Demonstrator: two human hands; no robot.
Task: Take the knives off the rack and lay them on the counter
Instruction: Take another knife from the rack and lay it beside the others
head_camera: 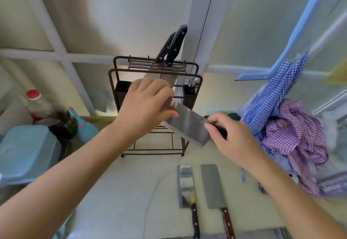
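In the head view, a cleaver (189,126) with a broad, dull grey rectangular blade and a black handle is held in the air in front of the dark wire rack (155,73), tilted down to the right. Its handle is gripped by the closed fingers of the right hand (231,135). The left hand (148,105) is seen with its fingers loosely curled and its thumb touching the blade's upper edge; whether the blade is pinched cannot be told.

Two knives with black riveted handles (173,46) are seen standing in the slots on top of the rack. Two cleavers lie side by side on the pale table (120,191): one with a black handle (185,188) and one with a reddish-brown handle (214,188).

Two dark cups hang on the rack; some utensils are held in the right cup (189,92), while the contents of the left cup (122,90) cannot be made out.
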